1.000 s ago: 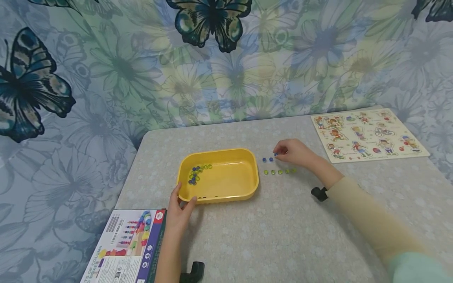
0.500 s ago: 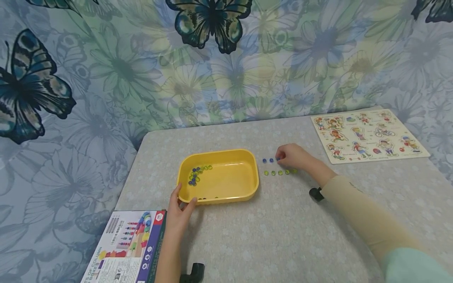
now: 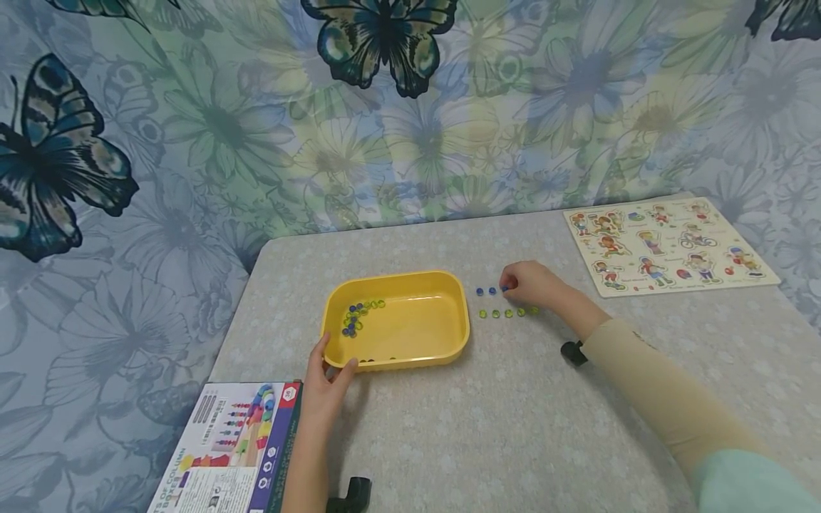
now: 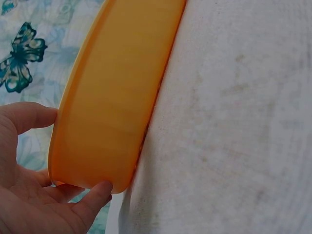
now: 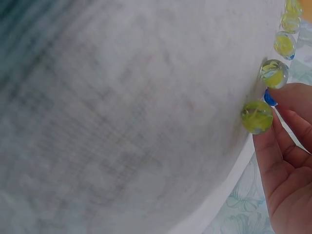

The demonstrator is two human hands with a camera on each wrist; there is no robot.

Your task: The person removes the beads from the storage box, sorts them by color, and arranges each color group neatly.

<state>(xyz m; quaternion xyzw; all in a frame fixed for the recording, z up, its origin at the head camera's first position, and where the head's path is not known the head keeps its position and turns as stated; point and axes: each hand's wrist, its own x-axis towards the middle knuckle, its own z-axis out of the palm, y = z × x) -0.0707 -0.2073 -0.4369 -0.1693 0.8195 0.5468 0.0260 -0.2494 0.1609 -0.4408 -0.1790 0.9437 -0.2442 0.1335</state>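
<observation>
My left hand (image 3: 327,392) grips the near left corner of a yellow tray (image 3: 410,360), its thumb and fingers spread about the corner. Inside the tray several blue and yellow-green glass marbles gather toward the left side. To the tray's right, my right hand (image 3: 534,285) pinches a blue marble (image 5: 270,97) at the table top, mostly hidden by the fingers. That marble is at the right end of a short row with two other blue marbles (image 3: 492,291). Nearer me runs a row of several yellow-green marbles (image 3: 496,313), close below the right hand.
A printed box (image 3: 224,449) lies at the lower left, beside the left forearm. At the back right is a wooden picture board (image 3: 667,246) with figures of children. The patterned table (image 3: 449,442) meets a butterfly-and-flower backdrop (image 3: 410,142) behind.
My right hand has lowered slightly toward me and brought the blue marble down to the end of the blue row. The left hand stays at the tray corner.
</observation>
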